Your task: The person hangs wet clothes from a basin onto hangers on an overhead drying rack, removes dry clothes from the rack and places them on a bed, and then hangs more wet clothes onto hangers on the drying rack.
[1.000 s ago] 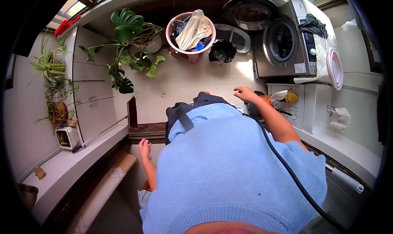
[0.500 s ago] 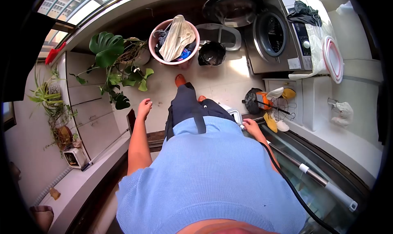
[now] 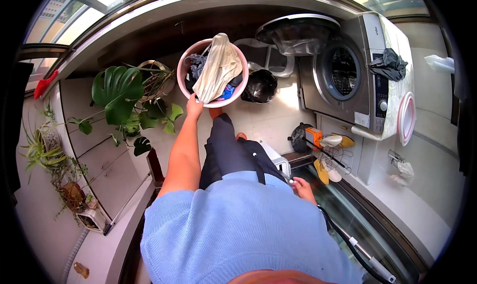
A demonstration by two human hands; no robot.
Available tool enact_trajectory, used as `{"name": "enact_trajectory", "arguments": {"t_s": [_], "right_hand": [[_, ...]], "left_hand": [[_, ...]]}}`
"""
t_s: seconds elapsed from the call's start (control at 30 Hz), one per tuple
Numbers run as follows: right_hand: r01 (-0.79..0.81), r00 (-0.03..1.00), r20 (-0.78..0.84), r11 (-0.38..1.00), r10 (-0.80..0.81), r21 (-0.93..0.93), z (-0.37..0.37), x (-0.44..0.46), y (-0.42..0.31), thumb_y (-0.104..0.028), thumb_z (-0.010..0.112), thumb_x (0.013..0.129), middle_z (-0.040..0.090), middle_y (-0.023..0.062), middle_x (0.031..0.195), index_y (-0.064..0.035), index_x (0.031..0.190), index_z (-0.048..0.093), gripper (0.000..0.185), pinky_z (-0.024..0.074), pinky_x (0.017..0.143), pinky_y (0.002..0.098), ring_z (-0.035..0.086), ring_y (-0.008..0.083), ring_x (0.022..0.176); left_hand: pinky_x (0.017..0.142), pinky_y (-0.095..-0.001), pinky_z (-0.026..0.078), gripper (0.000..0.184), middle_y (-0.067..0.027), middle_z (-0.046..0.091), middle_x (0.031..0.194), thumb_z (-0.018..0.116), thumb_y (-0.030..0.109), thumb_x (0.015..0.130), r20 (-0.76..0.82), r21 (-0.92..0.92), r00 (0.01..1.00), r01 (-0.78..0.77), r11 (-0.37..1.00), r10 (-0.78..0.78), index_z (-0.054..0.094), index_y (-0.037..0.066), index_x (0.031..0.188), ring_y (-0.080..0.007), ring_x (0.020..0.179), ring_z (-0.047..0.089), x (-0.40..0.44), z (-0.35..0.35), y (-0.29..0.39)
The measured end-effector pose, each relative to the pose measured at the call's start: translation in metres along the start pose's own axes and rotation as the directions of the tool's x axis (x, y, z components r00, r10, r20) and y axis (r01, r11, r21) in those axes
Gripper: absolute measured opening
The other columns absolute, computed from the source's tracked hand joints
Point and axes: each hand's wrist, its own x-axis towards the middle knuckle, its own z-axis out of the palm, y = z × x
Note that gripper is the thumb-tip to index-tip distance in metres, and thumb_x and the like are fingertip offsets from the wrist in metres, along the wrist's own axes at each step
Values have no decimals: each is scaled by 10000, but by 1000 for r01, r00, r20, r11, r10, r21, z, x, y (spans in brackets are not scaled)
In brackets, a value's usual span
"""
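My left hand [image 3: 195, 106] is closed at the near edge of a round pink basket [image 3: 182, 80], its fingers on the rim beside the lower end of a cream cloth [image 3: 217, 71]. Dark, grey and blue clothes [image 3: 198, 63] lie under and around that cloth. Low at my right side, my right hand [image 3: 302, 188] has its fingers curled by a small light-coloured end piece near a white object [image 3: 278, 160]; what it grips is too small to make out.
A washing machine [image 3: 323, 91] with its door [image 3: 298, 33] open stands at the right, a black-lined bin [image 3: 259, 86] left of it. Leafy plants [image 3: 117, 95] spread left of the basket. A wire rack with slippers [image 3: 321, 171] is at the right, beside a glass panel.
My left hand has reached forward to the basket and closed at its rim. My right hand has come down to my side, near the white object. My body has moved closer to the basket.
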Motion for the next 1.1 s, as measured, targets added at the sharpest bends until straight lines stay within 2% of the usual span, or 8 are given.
{"name": "enact_trajectory", "arguments": {"t_s": [0.17,0.27,0.47,0.57,0.63,0.83,0.97,1.1], "right_hand": [[6,998,-58,987,3,164,30,-32,-56,-155,531,918,643,102,997,-24,1207,542,317,470,759,264,620,150,837],[-47,994,-92,987,61,151,39,-42,-48,-152,553,909,644,109,972,-20,1207,545,325,477,777,272,614,152,853],[-44,996,-89,990,32,-136,29,-34,-30,-160,595,875,650,72,834,-18,1159,582,319,471,729,265,595,117,784],[17,996,-79,991,-28,-133,10,-10,-23,-157,603,862,649,62,820,-25,1155,586,321,473,708,266,589,114,752],[127,987,-73,977,-141,-174,2,4,-38,-151,610,857,645,60,801,-26,1161,579,330,477,690,265,581,112,724],[512,776,-131,737,-617,-441,-29,8,-149,-99,621,802,451,171,1316,-53,1225,532,435,477,829,344,571,282,1015],[742,413,-113,406,-904,-533,-43,-11,-241,-126,639,779,234,142,1476,-131,1358,412,622,316,1047,401,321,352,1306],[528,187,39,67,-982,-847,-58,-38,-291,-316,671,776,157,78,1516,-209,1429,299,759,177,1070,551,164,351,1365]], "left_hand": [[980,-417,396,824,-248,491,1266,629,124,676,-11,55,989,145,988,-145,263,67,1412,-383,1147,500,64,22,-1],[998,-386,381,1035,-214,450,1333,726,76,634,83,-229,964,267,936,-254,105,90,1462,-326,1208,472,94,52,-27],[929,-383,426,561,-223,460,1320,702,136,687,299,-140,882,417,898,-363,535,42,1214,-326,1159,512,95,60,-23],[877,-392,440,338,-235,537,1190,647,136,731,148,-255,975,198,946,-164,618,31,1050,-338,1061,555,71,59,-13],[814,-393,442,267,-181,589,890,583,71,775,-264,-14,944,-209,978,198,605,44,1040,-361,894,568,49,57,-3],[746,-403,465,194,-139,605,905,559,39,821,-107,-30,887,-453,891,448,606,34,1009,-346,873,584,-41,-28,83],[905,-386,332,163,-56,624,921,610,63,797,-82,179,723,-667,724,686,622,86,958,-245,941,573,-104,-89,143],[909,-352,319,231,-53,602,892,574,-9,770,2,53,570,-821,569,822,602,68,986,-237,908,559,-157,-136,219]]}}
